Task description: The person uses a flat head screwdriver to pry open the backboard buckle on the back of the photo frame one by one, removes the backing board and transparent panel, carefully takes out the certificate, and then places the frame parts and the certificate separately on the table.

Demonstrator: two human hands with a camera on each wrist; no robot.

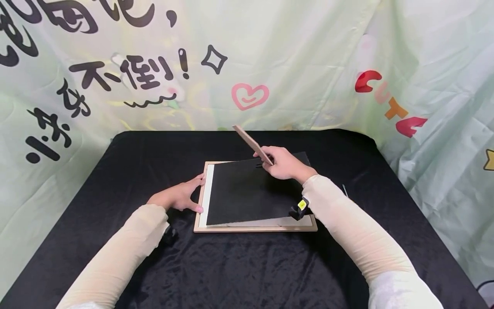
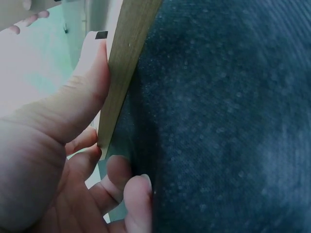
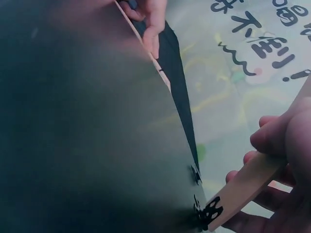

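A picture frame (image 1: 254,230) with a light wooden rim lies flat on black cloth. Over it a black backing board (image 1: 243,189) slopes, its right side raised, baring white along the left and front. My right hand (image 1: 283,162) grips a flat wooden stand leg (image 1: 251,141) that slants up and left above the board. A black hinge (image 3: 211,211) sits at the leg's lower end, by the board. At the frame's left side, my left hand (image 1: 180,196) rests with thumb and fingers spread along the rim; in the left wrist view its thumb (image 2: 92,73) touches the wood.
Black cloth (image 1: 239,266) covers the table. A thin pale rod (image 1: 345,190) shows just beyond the right forearm. Printed fabric curtains (image 1: 301,64) hang behind and beside the table.
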